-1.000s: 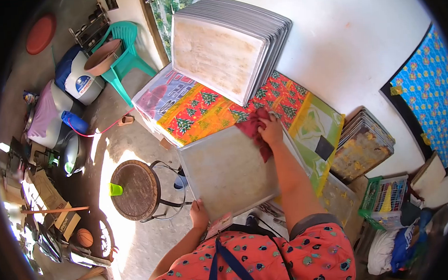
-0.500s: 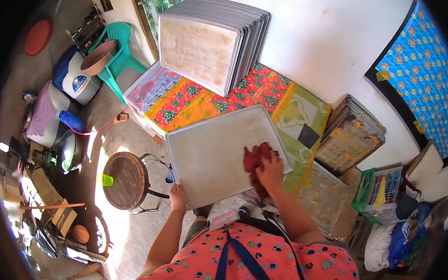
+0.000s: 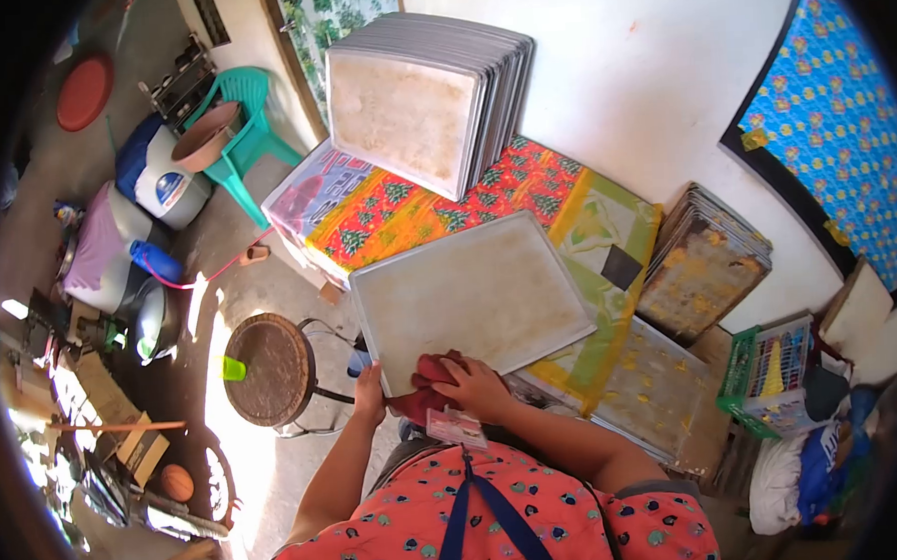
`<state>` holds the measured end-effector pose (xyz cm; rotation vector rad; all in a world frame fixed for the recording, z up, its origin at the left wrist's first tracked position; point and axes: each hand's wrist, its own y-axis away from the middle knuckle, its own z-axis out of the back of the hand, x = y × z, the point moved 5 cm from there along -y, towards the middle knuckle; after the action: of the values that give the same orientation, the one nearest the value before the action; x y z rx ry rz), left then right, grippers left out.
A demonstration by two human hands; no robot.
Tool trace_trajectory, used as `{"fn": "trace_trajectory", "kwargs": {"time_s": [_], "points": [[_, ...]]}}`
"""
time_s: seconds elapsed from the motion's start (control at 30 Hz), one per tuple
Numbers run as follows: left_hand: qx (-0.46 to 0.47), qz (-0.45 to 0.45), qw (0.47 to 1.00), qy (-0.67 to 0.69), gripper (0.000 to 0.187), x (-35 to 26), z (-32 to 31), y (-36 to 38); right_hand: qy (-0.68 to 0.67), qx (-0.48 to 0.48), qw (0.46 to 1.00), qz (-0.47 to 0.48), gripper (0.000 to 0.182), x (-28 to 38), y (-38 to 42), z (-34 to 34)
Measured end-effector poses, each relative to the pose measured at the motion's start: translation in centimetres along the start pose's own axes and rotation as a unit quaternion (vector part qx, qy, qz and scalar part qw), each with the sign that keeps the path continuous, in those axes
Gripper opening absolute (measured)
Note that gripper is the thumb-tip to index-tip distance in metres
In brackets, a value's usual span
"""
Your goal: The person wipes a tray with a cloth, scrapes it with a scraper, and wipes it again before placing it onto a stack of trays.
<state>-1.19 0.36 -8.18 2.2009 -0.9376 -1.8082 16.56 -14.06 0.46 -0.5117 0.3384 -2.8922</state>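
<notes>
A flat metal baking tray [image 3: 474, 294] with a raised rim is tilted in front of me, its far part over the covered table. My left hand [image 3: 369, 396] grips its near left corner, fingers closed around the edge. Bunched under my right hand [image 3: 473, 387] is a dark red cloth [image 3: 425, 386], pressed on the tray's near edge close to the left corner. The right fingers are bent over the cloth. Behind the tray, a tall stack of similar trays [image 3: 406, 112] stands on edge on the table.
A patterned cover [image 3: 366, 219] lies over the table. More trays with yellow residue [image 3: 698, 269] lean against the wall at right, near a green crate [image 3: 738, 377]. A round wooden stool [image 3: 269, 368] stands at left, with a green chair [image 3: 245, 99] farther back.
My right hand and the red cloth have moved from the tray's right side leftward to its near left edge. My left hand still holds the corner; the view has shifted slightly.
</notes>
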Motion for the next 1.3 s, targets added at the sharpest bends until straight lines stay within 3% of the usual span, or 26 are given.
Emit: {"fn": "trace_trajectory", "kwargs": {"time_s": [0.1, 0.13, 0.17, 0.2, 0.23, 0.27, 0.37, 0.47, 0.57, 0.63, 0.73, 0.77, 0.8, 0.83, 0.87, 0.9, 0.93, 1.0, 1.07, 1.1, 1.17, 1.23, 1.3], "points": [[0.054, 0.12, 0.989, -0.072, 0.05, -0.9, 2.4, 0.5, 0.026, -0.026, 0.999, -0.015, 0.047, -1.6, 2.1, 0.4], [0.016, 0.072, 0.98, -0.185, 0.065, -1.6, 3.4, -0.5, 0.036, -0.038, 0.999, -0.013, 0.047, -1.7, 2.2, 0.7], [0.004, -0.07, 0.915, -0.398, 0.069, -2.9, 3.7, -1.0, 0.038, -0.043, 0.998, -0.018, 0.047, -1.7, 2.3, 0.7], [-0.011, -0.21, 0.787, -0.58, 0.073, -4.8, 3.3, 0.0, 0.038, -0.047, 0.998, -0.022, 0.046, -1.4, 2.3, 0.8], [-0.029, -0.342, 0.604, -0.719, 0.078, -6.6, 2.4, 1.2, 0.038, -0.053, 0.998, -0.024, 0.046, -1.2, 2.2, 0.9], [0.06, -0.306, 0.584, -0.749, 0.091, -7.0, 1.6, 0.6, 0.043, -0.054, 0.997, -0.037, 0.047, -1.1, 2.1, 1.0], [0.288, -0.36, 0.412, -0.786, 0.078, -8.2, -3.3, 1.9, 0.027, -0.055, 0.992, -0.11, 0.052, -0.7, 2.5, 2.0], [0.365, -0.505, 0.296, -0.724, 0.071, -4.5, -5.2, 0.1, -0.06, -0.093, 0.954, -0.279, 0.061, -1.0, 4.5, 3.8], [0.445, -0.453, 0.311, -0.707, 0.067, -4.0, -6.1, 0.2, -0.065, -0.213, 0.884, -0.412, 0.06, -1.7, 8.7, 6.0], [0.424, -0.525, 0.304, -0.672, 0.066, -5.3, -6.8, 0.8, -0.112, -0.313, 0.818, -0.47, 0.059, -2.3, 12.5, 6.8], [0.414, -0.59, 0.276, -0.636, 0.061, -10.7, -8.7, 2.6, -0.233, -0.493, 0.67, -0.504, 0.052, -3.1, 19.1, 6.5], [0.419, -0.598, 0.31, -0.609, 0.064, -13.5, -9.9, 3.0, -0.287, -0.531, 0.617, -0.505, 0.05, -2.8, 20.0, 7.4], [0.441, -0.561, 0.351, -0.607, 0.071, -16.8, -11.4, 3.3, -0.265, -0.547, 0.603, -0.518, 0.046, -2.2, 20.7, 8.5], [0.456, -0.533, 0.445, -0.556, 0.074, -20.3, -12.5, 3.5, -0.278, -0.572, 0.566, -0.525, 0.032, -1.4, 20.3, 9.6], [0.481, -0.524, 0.539, -0.452, 0.066, -23.7, -13.4, 3.8, -0.298, -0.59, 0.549, -0.511, 0.032, -0.8, 19.7, 10.7], [0.42, -0.555, 0.576, -0.429, 0.045, -26.3, -14.0, 3.6, -0.319, -0.608, 0.533, -0.495, 0.032, -0.7, 19.3, 11.4], [0.371, -0.423, 0.683, -0.466, 0.022, -27.4, -13.8, 1.5, -0.325, -0.61, 0.529, -0.492, 0.034, -1.1, 19.1, 11.7], [0.303, -0.366, 0.826, -0.304, 0.021, -32.3, -14.3, 3.3, -0.315, -0.604, 0.567, -0.462, 0.04, -1.8, 17.2, 13.1], [0.297, -0.299, 0.893, -0.159, 0.023, -34.0, -13.6, 3.2, -0.33, -0.591, 0.586, -0.445, 0.048, -1.6, 12.5, 15.9], [0.291, -0.265, 0.916, -0.084, 0.024, -34.9, -13.2, 3.4, -0.319, -0.57, 0.625, -0.427, 0.055, -2.4, 10.7, 16.4], [0.278, -0.26, 0.923, -0.053, 0.023, -35.5, -12.7, 5.5, -0.239, -0.534, 0.738, -0.337, 0.062, -1.8, 4.9, 18.3], [0.26, -0.266, 0.927, -0.054, 0.022, -35.1, -11.9, 6.5, -0.277, -0.454, 0.819, -0.217, 0.069, -1.1, -1.4, 18.1], [0.264, -0.25, 0.931, -0.03, 0.021, -34.3, -11.5, 7.3, -0.088, -0.358, 0.922, -0.115, 0.066, 4.7, -8.9, 20.8]]}}
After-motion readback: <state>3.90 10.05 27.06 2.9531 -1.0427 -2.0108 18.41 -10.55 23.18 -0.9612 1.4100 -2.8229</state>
